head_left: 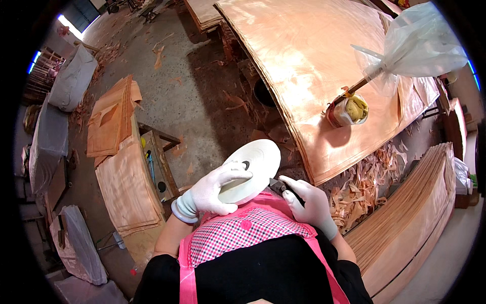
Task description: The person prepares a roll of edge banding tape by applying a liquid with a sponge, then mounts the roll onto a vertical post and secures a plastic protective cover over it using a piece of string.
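Gripping white roll (266,159) in left hand (210,192), tool (277,186) in right hand (310,203), veneer stack (309,61), littered floor (167,96)

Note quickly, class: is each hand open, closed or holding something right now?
White-gloved left hand: holding a flat, round white roll of wound strip.
White-gloved right hand: closed around a dark, pointed hand tool.

Veneer sheets (304,66): strong glare
Floor (162,81): deep shadow beside sheets
White roll (263,159): brightly lit
Far opening (70,27): overexposed
Periphery: black, lines bowed
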A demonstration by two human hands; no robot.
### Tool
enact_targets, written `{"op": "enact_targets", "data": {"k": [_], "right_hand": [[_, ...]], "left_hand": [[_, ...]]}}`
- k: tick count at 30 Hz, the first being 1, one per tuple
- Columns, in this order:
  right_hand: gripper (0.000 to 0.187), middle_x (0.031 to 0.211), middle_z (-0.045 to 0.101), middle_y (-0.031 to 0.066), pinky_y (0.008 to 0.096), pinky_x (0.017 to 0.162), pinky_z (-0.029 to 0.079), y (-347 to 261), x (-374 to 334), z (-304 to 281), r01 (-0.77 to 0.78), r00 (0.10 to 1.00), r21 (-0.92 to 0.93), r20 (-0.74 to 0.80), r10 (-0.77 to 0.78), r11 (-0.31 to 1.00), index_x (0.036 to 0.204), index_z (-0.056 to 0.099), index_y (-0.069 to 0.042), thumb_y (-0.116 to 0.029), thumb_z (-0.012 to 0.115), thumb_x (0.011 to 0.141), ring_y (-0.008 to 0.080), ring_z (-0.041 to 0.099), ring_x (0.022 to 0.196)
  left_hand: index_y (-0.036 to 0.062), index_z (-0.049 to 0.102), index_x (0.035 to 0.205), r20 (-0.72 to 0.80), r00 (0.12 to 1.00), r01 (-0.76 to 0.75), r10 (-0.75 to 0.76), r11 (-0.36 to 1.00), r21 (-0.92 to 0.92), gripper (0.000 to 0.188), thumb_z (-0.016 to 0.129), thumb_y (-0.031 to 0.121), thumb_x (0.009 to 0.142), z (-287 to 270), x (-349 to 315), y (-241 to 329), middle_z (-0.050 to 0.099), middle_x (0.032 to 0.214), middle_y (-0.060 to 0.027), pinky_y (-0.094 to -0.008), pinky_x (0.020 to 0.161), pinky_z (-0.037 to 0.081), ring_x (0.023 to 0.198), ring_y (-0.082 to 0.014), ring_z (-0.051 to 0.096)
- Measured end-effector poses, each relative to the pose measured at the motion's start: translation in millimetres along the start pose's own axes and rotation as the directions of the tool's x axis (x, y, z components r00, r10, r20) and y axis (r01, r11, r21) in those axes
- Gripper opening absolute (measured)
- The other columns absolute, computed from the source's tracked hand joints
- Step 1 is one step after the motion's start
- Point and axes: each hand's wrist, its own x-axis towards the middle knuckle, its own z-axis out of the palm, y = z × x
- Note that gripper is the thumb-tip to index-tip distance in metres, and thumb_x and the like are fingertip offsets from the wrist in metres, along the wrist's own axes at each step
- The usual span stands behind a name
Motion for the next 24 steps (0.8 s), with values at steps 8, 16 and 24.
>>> {"op": "enact_targets", "data": {"k": [8,16,24], "right_hand": [[0.033,0.088,0.067,0.0149,0.0353,0.064,0.051,-1,-2,1,-0.023,0.999,0.016,0.031,0.022,1.0,0.12,0.064,-0.009,-0.022,0.058,0.091,0.0308,0.066,0.076],[0.032,0.098,0.068,0.0183,0.0369,0.076,0.053,10,-4,11,-0.123,0.99,0.215,0.09,0.106,0.969,0.117,0.065,-0.005,-0.022,0.058,0.091,0.0336,0.067,0.09],[0.031,0.098,0.067,0.0174,0.0371,0.075,0.052,9,-3,5,-0.11,0.983,0.12,0.158,0.091,0.987,0.117,0.065,-0.006,-0.021,0.058,0.091,0.0335,0.066,0.089]], "left_hand": [[0.0079,0.058,0.13,0.032,0.999,0.018,-0.015,0.994,-0.106,0.075,0.074,0.019,0.057,6,-2,-4,0.051,0.134,-0.0177,-0.0413,0.113,0.03,0.132,-0.0343,0.043],[0.0078,0.058,0.13,0.047,0.999,0.022,-0.018,0.995,-0.102,0.074,0.074,0.018,0.058,9,-3,-5,0.053,0.133,-0.0166,-0.0403,0.112,0.032,0.129,-0.0324,0.046],[0.0056,0.057,0.13,0.095,0.99,0.123,-0.106,0.973,-0.195,0.075,0.075,0.017,0.058,15,-8,-10,0.052,0.131,-0.0146,-0.0375,0.112,0.029,0.128,-0.0281,0.045]]}}
